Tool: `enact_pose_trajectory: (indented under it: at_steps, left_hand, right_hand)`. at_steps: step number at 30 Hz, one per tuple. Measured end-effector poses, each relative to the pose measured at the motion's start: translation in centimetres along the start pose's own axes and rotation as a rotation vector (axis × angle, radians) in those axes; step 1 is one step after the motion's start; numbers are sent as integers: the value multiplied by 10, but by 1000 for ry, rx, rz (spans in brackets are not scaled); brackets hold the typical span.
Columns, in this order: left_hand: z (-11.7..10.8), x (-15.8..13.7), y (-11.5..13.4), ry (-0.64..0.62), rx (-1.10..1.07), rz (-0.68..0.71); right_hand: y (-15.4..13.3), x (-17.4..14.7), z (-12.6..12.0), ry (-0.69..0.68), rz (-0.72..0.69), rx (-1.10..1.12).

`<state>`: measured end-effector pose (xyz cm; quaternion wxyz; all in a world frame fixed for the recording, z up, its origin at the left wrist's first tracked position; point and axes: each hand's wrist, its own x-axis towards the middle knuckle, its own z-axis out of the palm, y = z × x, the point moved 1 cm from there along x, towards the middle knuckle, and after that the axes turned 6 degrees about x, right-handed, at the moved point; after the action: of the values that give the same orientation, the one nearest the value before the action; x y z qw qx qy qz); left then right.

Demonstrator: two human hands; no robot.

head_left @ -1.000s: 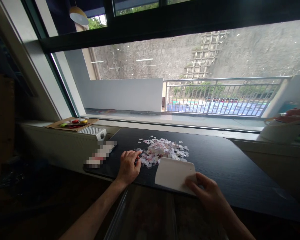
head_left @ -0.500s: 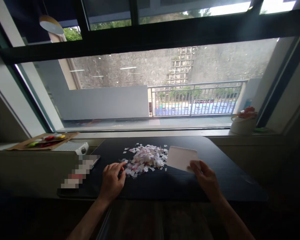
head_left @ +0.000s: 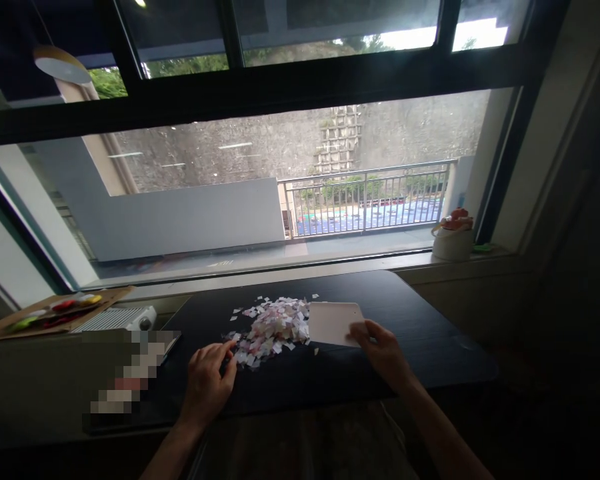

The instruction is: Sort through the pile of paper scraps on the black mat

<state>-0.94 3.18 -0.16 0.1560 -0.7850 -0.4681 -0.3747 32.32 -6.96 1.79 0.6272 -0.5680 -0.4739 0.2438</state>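
A heap of small white and pinkish paper scraps (head_left: 279,325) lies on the black table (head_left: 420,347), with a few loose pieces around it. My right hand (head_left: 380,347) grips the near right corner of a pale, flat rectangular card (head_left: 334,324). The card's left edge meets the right side of the heap. At the heap's near left edge rests my left hand (head_left: 211,373), fingers extended and loosely curved, fingertips beside the scraps. Nothing shows in it.
A pixelated flat item (head_left: 140,373) lies at the table's left end. Further left are a white heater (head_left: 125,319) and a brown board (head_left: 113,293) with colourful pieces. A white pot (head_left: 453,243) stands on the sill below a large window.
The view has swung to the right, so everything sits further left. The card has moved a little left against the heap, whose right side looks more compact. My left hand stays beside the heap.
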Motion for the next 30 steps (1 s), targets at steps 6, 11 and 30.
enact_pose_trajectory:
  at_steps: [6,11,30]
  left_hand:
    - [0,0,0,-8,9,11]
    - [-1,0,-1,-13,20,12]
    - [-1,-1,3,-15,1,-2]
  right_hand:
    - [0,2,5,-13,-24,-10]
    - [-6,1,8,-25,-31,-23]
    - [0,0,-2,91,50,-96]
